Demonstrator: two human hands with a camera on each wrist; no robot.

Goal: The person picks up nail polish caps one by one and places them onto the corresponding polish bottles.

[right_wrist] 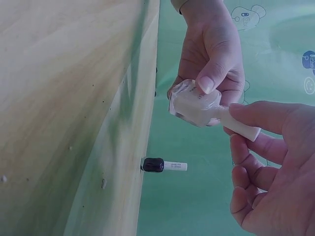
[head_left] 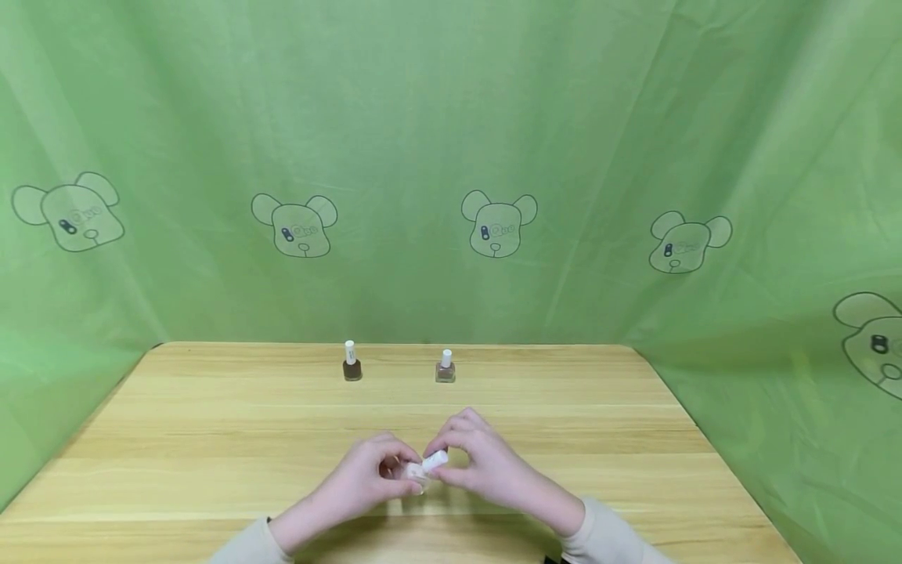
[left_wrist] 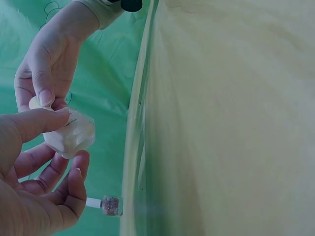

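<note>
A clear glass nail polish bottle [right_wrist: 194, 104] with pale contents and a white cap [right_wrist: 240, 124] is held tilted between both hands, over the near middle of the table. My left hand [head_left: 368, 476] pinches the glass body between thumb and fingers. On the cap, the thumb and fingers of my right hand [head_left: 486, 460] take their grip. Cap and bottle meet at the neck; whether the cap is loose I cannot tell. In the left wrist view the body of the bottle [left_wrist: 74, 132] shows plainly, while the fingers cover much of its cap.
Farther back on the wooden table [head_left: 211, 423] stand two upright nail polish bottles with white caps: a dark brown one [head_left: 352, 370] to the left and a mauve one [head_left: 445, 372] to the right. A green curtain [head_left: 395, 117] with bear-head drawings hangs behind and on both sides.
</note>
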